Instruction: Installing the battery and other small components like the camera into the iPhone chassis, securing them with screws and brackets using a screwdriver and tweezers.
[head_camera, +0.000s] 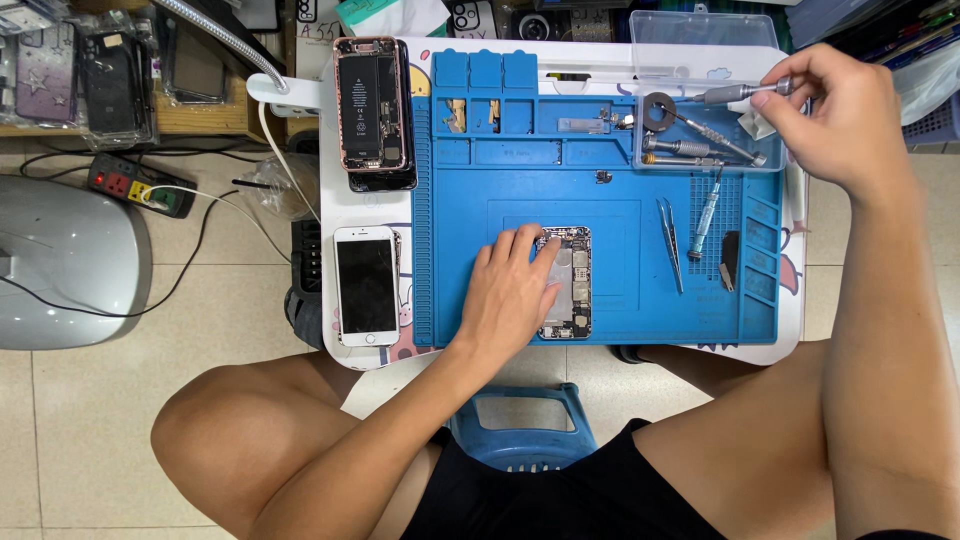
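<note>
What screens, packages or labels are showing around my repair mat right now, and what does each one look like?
White phone: left of the blue mat, face up, dark screen.
Opened phone: upper left, rose-gold frame, black battery showing.
Bagged phone cases: far upper left, clear wrapping.
Clear plastic box: top right, holding screwdrivers.

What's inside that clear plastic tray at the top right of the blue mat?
The clear tray holds several metal screwdrivers and a dark ring. The right hand covers its right end, hiding anything there.
</note>
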